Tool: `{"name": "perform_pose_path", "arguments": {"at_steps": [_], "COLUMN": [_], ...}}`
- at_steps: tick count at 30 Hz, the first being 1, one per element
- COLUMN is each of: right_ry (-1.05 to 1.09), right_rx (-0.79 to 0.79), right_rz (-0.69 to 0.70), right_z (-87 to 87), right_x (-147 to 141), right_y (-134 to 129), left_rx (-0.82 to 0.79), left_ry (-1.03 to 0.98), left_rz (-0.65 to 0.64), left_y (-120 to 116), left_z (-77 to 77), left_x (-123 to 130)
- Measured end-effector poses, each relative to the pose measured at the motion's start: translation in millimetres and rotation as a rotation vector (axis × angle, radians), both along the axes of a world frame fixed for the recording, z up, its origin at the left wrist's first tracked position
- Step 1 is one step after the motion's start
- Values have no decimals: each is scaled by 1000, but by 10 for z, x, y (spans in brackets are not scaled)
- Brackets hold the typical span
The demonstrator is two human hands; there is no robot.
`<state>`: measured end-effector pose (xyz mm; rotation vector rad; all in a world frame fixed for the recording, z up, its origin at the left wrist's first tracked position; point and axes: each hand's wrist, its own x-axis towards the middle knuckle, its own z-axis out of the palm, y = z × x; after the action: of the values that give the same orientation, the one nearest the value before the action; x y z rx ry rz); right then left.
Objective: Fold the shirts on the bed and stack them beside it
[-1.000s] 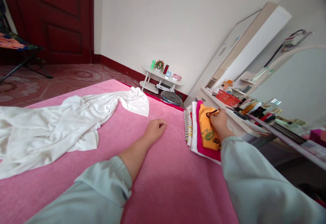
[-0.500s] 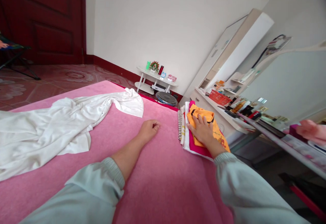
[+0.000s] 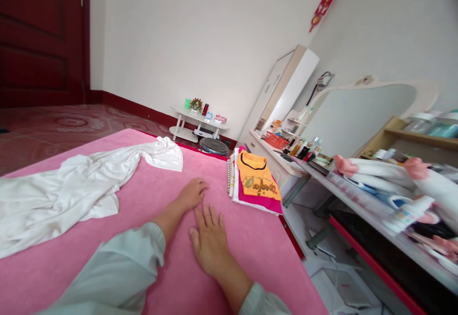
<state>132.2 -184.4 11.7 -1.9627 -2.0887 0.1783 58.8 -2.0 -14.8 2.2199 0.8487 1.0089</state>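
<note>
My right hand (image 3: 210,242) rests palm down on the pink bed cover (image 3: 171,277), its fingers spread and holding nothing. Just beyond its fingertips is my left hand (image 3: 192,194), low over the cover, fingers loosely bent and apart, with nothing seen in it. To the right lies a stack of folded clothes, with an orange shirt (image 3: 255,174) with a dark collar and print on top of a magenta garment (image 3: 263,203). A rumpled white garment (image 3: 89,176) spreads across the left side of the bed.
A dressing table (image 3: 275,155) with bottles and a red basket (image 3: 276,140) stands beyond the stack. Along the right runs a cluttered table (image 3: 343,188). Past the bed's far edge are a small white shelf (image 3: 196,115) and a round dark object (image 3: 213,146).
My right hand has left the orange shirt and moved left onto the bed cover, near my left hand. The view has turned to the right, and more of the cluttered table shows.
</note>
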Motion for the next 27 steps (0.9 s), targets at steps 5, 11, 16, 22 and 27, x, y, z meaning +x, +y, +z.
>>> {"name": "perform_pose_path", "arguments": {"at_steps": [5, 11, 16, 22, 27], "right_ry": [-2, 87, 279, 428, 456], "right_rx": [69, 162, 267, 299, 298], "right_rz": [-6, -10, 28, 35, 38], "right_z": [52, -35, -146, -229, -236], "right_x": [-3, 101, 249, 334, 348], "right_y": [-20, 16, 114, 164, 187], "left_rx": [109, 148, 190, 99, -8], "left_ry": [308, 356, 482, 461, 341], "left_rz": [108, 40, 244, 1023, 985], "left_y": [-431, -828, -918, -766, -681], "left_z": [-35, 33, 141, 244, 310], "left_x": [-174, -636, -1194, -1827, -2036]}}
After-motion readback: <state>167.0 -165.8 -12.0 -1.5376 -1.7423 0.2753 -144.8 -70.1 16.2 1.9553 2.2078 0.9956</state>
